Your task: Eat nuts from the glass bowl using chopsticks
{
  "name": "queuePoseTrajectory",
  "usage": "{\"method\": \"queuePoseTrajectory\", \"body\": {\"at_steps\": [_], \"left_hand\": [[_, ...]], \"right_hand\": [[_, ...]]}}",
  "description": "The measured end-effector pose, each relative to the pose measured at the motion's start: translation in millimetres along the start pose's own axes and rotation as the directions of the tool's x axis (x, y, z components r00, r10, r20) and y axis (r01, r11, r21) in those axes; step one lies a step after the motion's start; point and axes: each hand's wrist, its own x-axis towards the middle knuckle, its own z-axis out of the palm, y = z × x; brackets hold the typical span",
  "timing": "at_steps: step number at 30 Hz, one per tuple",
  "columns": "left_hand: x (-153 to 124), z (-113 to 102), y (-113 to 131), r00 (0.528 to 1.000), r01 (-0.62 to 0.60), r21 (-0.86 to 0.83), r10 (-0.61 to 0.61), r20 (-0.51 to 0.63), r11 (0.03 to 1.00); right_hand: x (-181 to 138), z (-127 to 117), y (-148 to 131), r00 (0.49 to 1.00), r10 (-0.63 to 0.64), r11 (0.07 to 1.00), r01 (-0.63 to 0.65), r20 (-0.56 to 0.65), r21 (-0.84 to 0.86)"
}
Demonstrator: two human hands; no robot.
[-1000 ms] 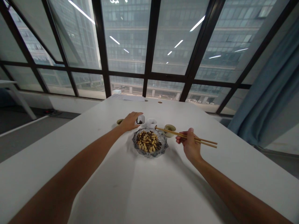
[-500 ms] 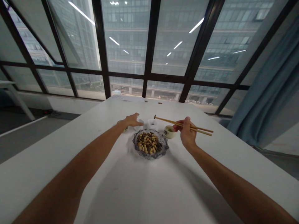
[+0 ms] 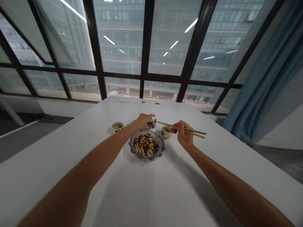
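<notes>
My left hand (image 3: pixel 143 121) is at a small white container (image 3: pixel 151 124), its fingers over the far rim and its thumb near the front; dark seeds show inside. My right hand (image 3: pixel 181 132) is closed around a pair of chopsticks (image 3: pixel 192 131) pointing left. A small dark piece, which looks like a melon seed, sits at their tips (image 3: pixel 155 120), right beside the container. In front stands a scalloped glass bowl (image 3: pixel 146 157) of peanuts and dark seeds (image 3: pixel 145 144). A cream cup (image 3: pixel 166 132) with dark lettering stands just left of my right hand.
Another cream cup (image 3: pixel 117 127) stands behind my left forearm. Everything rests on a white table (image 3: pixel 146 195). Papers (image 3: pixel 124 99) lie at its far edge, near a round brown spot (image 3: pixel 157 103). Tall windows rise behind, with a blue curtain (image 3: pixel 258 82) at right.
My left hand has moved right onto the small white container, uncovering the left cup. The chopstick tips are now closer to that container. The whole view has shifted slightly.
</notes>
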Motion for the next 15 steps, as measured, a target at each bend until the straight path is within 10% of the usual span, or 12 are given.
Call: {"method": "queuePoseTrajectory", "body": {"at_steps": [6,11,15], "left_hand": [[-4,-1,-3,0.999,-0.022,-0.044,0.02,-0.032,0.999],[-4,3,-8,0.997,0.076,-0.055,-0.076,0.004,0.996],[-2,5,-8,0.982,0.184,-0.072,-0.18,0.063,0.98]], "right_hand": [[4,14,8,0.975,-0.001,0.979,0.046,0.221,-0.201],[7,15,-17,0.988,0.099,0.995,-0.098,0.122,-0.02],[10,2,-51,0.928,0.223,0.972,-0.235,0.297,0.006]]}}
